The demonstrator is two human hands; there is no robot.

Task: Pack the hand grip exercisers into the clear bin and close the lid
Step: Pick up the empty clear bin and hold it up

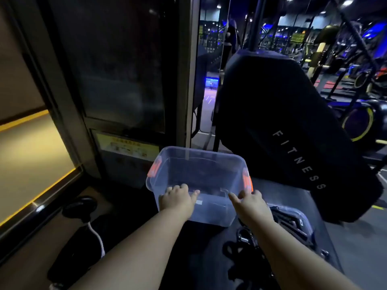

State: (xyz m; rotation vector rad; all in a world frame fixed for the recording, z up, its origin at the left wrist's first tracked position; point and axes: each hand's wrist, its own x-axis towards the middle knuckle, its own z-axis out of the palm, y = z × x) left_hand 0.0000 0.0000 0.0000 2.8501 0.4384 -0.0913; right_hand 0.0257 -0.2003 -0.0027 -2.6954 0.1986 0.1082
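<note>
A clear bin [201, 164] with orange side latches [248, 182] stands lidless on a dark padded bench, and nothing can be made out inside it. My left hand [178, 198] grips its near rim, fingers curled over the edge. My right hand [250, 200] holds the same rim further right, fingers over the edge. The clear lid [293, 222] lies flat on the bench to the right of my right forearm. Black hand grip exercisers [244, 239] lie in a dark pile on the bench under that forearm, partly hidden by it.
A black back pad [293, 132] printed FITNESS rises right behind the bin. A dark machine column with a yellow sticker [125, 146] stands at the left. A black knob with a white cord [80, 208] sits at lower left. Gym machines fill the far right.
</note>
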